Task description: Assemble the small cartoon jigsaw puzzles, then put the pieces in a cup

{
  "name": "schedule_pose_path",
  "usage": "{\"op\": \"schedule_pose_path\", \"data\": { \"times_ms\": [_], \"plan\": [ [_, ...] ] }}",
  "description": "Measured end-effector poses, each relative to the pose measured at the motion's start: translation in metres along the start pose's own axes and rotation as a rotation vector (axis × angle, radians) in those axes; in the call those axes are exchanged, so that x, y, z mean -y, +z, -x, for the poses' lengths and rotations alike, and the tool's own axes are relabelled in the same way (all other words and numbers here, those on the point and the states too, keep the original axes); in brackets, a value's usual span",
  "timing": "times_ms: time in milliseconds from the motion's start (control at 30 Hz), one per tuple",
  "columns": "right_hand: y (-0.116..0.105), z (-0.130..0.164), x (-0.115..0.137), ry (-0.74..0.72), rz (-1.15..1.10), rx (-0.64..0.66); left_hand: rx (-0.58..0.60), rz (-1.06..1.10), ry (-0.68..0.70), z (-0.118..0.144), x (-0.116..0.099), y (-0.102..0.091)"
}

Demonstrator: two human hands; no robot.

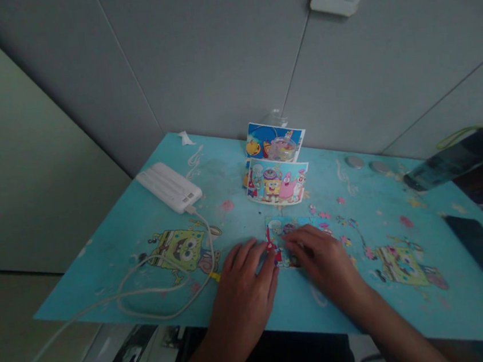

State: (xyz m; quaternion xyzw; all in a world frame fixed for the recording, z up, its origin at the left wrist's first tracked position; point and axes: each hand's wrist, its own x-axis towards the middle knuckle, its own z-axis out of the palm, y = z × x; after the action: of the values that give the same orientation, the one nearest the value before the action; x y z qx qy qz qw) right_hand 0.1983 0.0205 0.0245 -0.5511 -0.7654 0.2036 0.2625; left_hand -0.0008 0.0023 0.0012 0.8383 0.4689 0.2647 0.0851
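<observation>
Pressing puzzle pieces [279, 241] together mid-worktop [142, 226], left hand [244, 284] and right hand [325, 261] lie flat on them, fingers together, gripping nothing. Only a small patch looks joined; loose pieces [329, 220] sit just right, reference pictures [277, 184] behind.

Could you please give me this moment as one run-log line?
left hand: flat on puzzle edge | right hand: fingertips on puzzle | cards: behind puzzle | power bank: left, cabled
</observation>
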Motion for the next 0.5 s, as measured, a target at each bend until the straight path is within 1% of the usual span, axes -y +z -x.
{"op": "schedule_pose_path", "data": {
  "times_ms": [200,333,500],
  "plan": [
    [0.007,0.021,0.011,-0.117,0.270,0.036,-0.014,-0.009,0.015,0.001,0.000,-0.001],
    [0.013,0.025,0.011,-0.158,0.342,0.026,-0.021,-0.016,0.026,0.001,0.000,-0.001],
    [0.015,0.025,0.009,-0.213,0.402,0.044,0.002,-0.041,0.032,-0.001,0.001,0.000]
  ]
}}
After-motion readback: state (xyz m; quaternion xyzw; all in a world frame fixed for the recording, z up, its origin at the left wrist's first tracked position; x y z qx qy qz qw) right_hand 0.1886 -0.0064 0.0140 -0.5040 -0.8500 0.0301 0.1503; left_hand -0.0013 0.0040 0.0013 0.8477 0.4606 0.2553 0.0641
